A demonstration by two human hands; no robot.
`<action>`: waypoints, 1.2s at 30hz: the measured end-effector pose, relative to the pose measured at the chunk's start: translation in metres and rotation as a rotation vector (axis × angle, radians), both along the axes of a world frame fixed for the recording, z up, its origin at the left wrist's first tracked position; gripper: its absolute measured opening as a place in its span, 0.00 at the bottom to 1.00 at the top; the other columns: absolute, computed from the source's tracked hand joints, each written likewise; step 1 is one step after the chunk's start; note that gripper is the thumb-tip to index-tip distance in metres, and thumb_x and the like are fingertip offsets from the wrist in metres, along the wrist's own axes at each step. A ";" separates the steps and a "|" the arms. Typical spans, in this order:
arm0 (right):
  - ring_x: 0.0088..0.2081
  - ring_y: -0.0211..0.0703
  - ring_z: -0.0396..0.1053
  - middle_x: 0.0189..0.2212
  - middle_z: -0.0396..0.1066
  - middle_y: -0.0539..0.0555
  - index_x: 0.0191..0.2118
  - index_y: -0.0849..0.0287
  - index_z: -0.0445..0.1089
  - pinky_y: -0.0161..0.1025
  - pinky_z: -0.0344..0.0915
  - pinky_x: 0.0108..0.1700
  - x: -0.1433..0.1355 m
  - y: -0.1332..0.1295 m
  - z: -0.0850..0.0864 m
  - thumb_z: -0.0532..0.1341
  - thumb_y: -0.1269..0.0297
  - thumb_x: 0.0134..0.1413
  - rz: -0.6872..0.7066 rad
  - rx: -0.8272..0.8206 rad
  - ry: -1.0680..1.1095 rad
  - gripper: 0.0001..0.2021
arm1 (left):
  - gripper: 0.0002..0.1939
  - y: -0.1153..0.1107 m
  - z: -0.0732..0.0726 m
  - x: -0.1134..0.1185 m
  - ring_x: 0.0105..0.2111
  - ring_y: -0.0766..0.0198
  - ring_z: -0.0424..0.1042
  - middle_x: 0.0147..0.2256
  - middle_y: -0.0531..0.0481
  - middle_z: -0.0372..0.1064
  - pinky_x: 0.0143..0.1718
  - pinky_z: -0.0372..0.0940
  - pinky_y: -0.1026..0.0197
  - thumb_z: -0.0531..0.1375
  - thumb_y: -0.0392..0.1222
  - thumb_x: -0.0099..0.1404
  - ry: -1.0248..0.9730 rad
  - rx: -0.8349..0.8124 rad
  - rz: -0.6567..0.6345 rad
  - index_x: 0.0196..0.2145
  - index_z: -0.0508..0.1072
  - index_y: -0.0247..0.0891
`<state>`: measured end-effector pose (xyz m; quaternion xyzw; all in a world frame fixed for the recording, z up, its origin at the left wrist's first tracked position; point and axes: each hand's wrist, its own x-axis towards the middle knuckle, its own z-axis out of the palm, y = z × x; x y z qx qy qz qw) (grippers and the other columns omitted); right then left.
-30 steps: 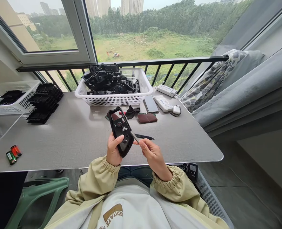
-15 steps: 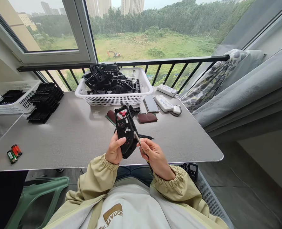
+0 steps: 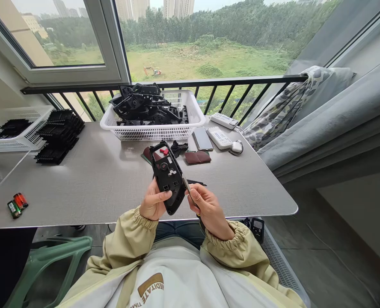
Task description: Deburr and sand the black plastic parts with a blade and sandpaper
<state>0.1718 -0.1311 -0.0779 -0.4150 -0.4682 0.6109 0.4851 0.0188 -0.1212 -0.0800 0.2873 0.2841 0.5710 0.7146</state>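
My left hand point(image 3: 154, 200) is closed on the lower left side of a black plastic housing point(image 3: 170, 174), with the thumb across its face. The housing is tilted, has a large opening at its top end and several small cut-outs. In my right hand point(image 3: 207, 207) is a slim grey metal blade point(image 3: 186, 185), pinched between thumb and fingers. Its tip meets the housing's right edge. The lower end of the blade tool is mostly hidden by the hand, so I cannot tell its exact kind. Behind the right hand lies a dark pen-like tool point(image 3: 197, 182).
A white basket point(image 3: 151, 133) heaped with black plastic parts stands at the back. Brown sandpaper pieces point(image 3: 197, 157), a phone point(image 3: 203, 139) and white power strips point(image 3: 220, 137) lie nearby. At left are stacked black parts point(image 3: 60, 136), another basket point(image 3: 37, 128) and batteries point(image 3: 17, 205).
The housing has turned slightly, its top end tipping left. The blade stays against its right edge, and both hands keep their hold.
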 end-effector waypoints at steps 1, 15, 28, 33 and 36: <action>0.16 0.31 0.44 0.14 0.50 0.40 0.30 0.57 0.66 0.34 0.42 0.19 0.000 0.000 0.000 0.62 0.39 0.50 -0.007 0.002 0.006 0.23 | 0.33 0.000 0.000 0.001 0.47 0.45 0.74 0.43 0.42 0.75 0.50 0.66 0.43 0.72 0.43 0.46 -0.003 -0.003 0.001 0.50 0.69 0.39; 0.15 0.28 0.47 0.20 0.54 0.44 0.29 0.57 0.70 0.33 0.40 0.17 0.002 -0.005 0.002 0.64 0.37 0.47 -0.094 0.048 0.085 0.24 | 0.32 0.003 -0.001 0.010 0.38 0.62 0.76 0.39 0.48 0.76 0.38 0.70 0.62 0.75 0.45 0.43 0.081 -0.056 0.057 0.45 0.70 0.39; 0.17 0.34 0.50 0.13 0.51 0.41 0.31 0.55 0.73 0.49 0.64 0.45 0.009 -0.012 -0.001 0.58 0.41 0.56 -0.219 0.306 -0.276 0.21 | 0.18 -0.005 -0.006 -0.005 0.14 0.73 0.59 0.18 0.58 0.58 0.14 0.55 0.68 0.60 0.58 0.62 0.665 0.212 0.095 0.30 0.72 0.38; 0.23 0.40 0.57 0.19 0.57 0.48 0.32 0.56 0.73 0.39 0.59 0.27 0.009 -0.014 0.005 0.59 0.41 0.56 -0.208 0.337 -0.315 0.21 | 0.18 -0.005 -0.002 -0.008 0.14 0.73 0.58 0.20 0.56 0.59 0.14 0.55 0.68 0.59 0.57 0.63 0.682 0.234 0.060 0.32 0.74 0.38; 0.24 0.40 0.58 0.21 0.59 0.49 0.32 0.56 0.73 0.38 0.58 0.25 0.009 -0.014 0.007 0.58 0.41 0.56 -0.205 0.348 -0.327 0.22 | 0.18 -0.006 -0.001 -0.007 0.14 0.73 0.57 0.20 0.56 0.60 0.13 0.55 0.68 0.59 0.57 0.63 0.661 0.220 0.050 0.32 0.74 0.38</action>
